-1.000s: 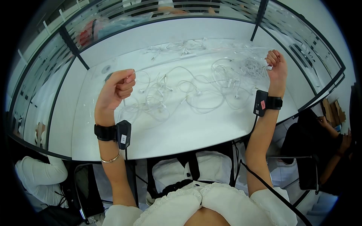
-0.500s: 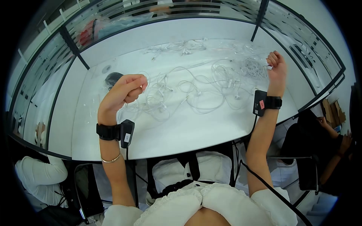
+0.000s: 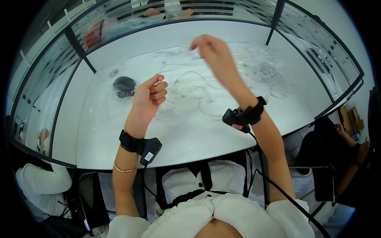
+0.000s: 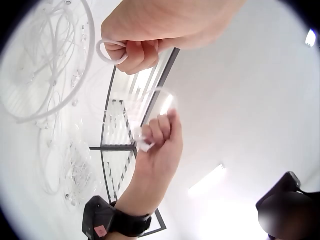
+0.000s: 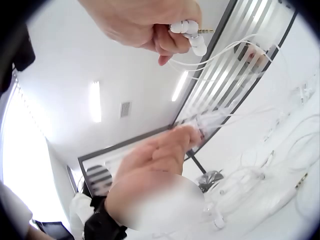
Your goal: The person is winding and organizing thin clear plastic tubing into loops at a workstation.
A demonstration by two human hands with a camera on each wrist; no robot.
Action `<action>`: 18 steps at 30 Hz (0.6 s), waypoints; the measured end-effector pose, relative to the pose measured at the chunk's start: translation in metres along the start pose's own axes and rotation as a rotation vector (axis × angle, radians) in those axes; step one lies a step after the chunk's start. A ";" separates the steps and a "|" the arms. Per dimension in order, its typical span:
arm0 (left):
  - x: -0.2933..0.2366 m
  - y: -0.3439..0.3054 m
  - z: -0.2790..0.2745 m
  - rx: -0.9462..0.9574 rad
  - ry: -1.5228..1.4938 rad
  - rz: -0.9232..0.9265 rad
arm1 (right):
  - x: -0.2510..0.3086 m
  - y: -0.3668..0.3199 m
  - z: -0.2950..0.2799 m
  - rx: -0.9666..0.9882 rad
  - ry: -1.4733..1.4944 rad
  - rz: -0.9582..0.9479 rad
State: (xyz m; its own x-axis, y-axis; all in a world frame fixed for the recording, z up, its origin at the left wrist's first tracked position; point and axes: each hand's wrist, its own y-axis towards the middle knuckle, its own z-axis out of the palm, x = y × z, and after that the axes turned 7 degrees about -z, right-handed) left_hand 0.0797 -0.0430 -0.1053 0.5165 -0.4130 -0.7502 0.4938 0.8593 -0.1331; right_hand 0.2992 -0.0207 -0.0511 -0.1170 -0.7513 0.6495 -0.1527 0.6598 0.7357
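Observation:
My right hand (image 3: 217, 57) is raised over the far middle of the table. In the right wrist view it grips the plug end (image 5: 204, 31) and white earbuds (image 5: 198, 46) of a pair of earphones, with thin white cord trailing away. My left hand (image 3: 147, 101) hovers over the table's left half, fingers curled. A loop of white cord (image 4: 101, 53) comes out of its grip in the left wrist view. Beneath the hands lie tangled white earphones (image 3: 200, 93), their cords spread across the white table (image 3: 198, 139).
A black item in clear plastic (image 3: 124, 85) lies at the left. A coiled clump of white cords (image 3: 268, 73) with clear plastic sits at the back right. Low partitions with dark frames (image 3: 74, 45) enclose the table. Other people sit at both sides.
My right hand has swung from the right side to the far middle, carrying the earphones. My left hand has moved rightward, leaving the black item in plastic uncovered.

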 end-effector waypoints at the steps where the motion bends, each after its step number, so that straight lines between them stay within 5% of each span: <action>1: 0.002 0.000 0.003 0.010 -0.013 0.008 | 0.005 -0.001 0.014 0.048 -0.047 -0.034; 7: 0.006 -0.003 0.020 -0.026 0.067 0.098 | 0.017 -0.013 0.051 0.239 -0.193 0.062; 18: 0.001 -0.008 0.028 -0.277 0.124 0.257 | 0.020 -0.035 0.065 0.326 -0.547 -0.156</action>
State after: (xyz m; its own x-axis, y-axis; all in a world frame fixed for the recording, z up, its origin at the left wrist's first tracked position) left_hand 0.0960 -0.0588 -0.0866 0.5021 -0.1485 -0.8520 0.1433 0.9858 -0.0874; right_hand 0.2384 -0.0594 -0.0762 -0.5386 -0.7930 0.2847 -0.4883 0.5692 0.6615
